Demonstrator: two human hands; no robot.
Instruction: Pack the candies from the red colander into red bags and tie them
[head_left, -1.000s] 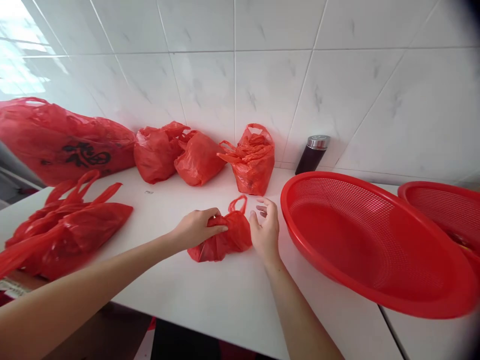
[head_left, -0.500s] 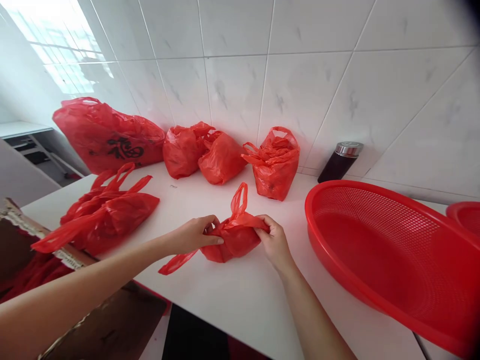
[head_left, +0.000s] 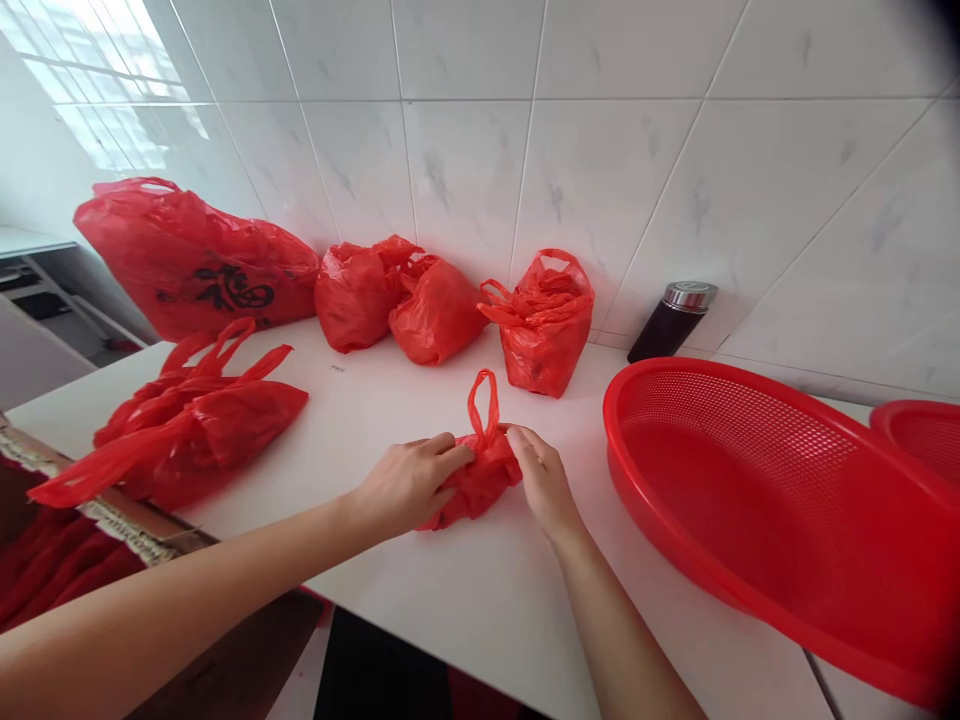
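A small red plastic bag point(head_left: 480, 490) lies bunched on the white table between my two hands, one handle loop standing up from its top. My left hand point(head_left: 416, 480) is closed on the bag's left side, fingers curled over the gathered plastic. At the right side my right hand point(head_left: 541, 478) bends its fingers around the bag's upper edge; its fingertips are partly hidden. Just behind stands another red bag point(head_left: 544, 335), upright and stuffed with crumpled plastic. Whatever is inside the small bag does not show.
Two tied red bags point(head_left: 360, 300) and a big red bag with black lettering point(head_left: 232, 260) rest along the tiled wall. More red bags point(head_left: 217, 430) lie at left above a cardboard box point(head_left: 142, 535). A red colander basket point(head_left: 720, 490) and a dark flask point(head_left: 671, 320) occupy the right.
The view has swung left. My right hand first came from beside the bag to grip its edge. My left hand has since shifted over the bag, and the strap at left is tucked out of sight.
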